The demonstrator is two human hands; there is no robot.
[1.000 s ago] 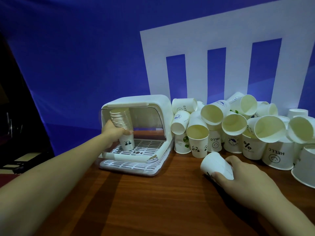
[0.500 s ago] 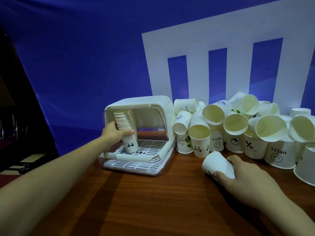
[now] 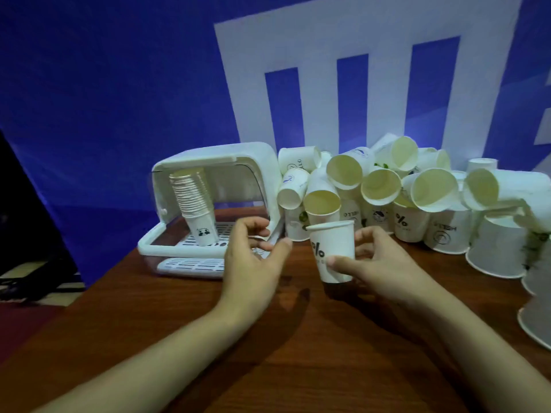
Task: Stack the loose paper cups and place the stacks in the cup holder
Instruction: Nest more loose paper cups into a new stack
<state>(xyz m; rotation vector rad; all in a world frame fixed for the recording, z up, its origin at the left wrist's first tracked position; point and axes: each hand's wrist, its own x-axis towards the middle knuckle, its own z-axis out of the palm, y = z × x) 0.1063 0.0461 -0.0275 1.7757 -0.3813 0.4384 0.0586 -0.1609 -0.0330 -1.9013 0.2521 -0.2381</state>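
Cup [image 3: 334, 251]: upright, mouth up, pinched by your right hand [image 3: 378, 263] near table centre.
Left hand [image 3: 253, 260]: empty, fingers loosely apart, just left of cup.
Stack [image 3: 195, 204]: standing, tilted, in cup holder [image 3: 262, 162], far left.
Loose cups [image 3: 417, 189]: heaped far right, nearer your right hand.
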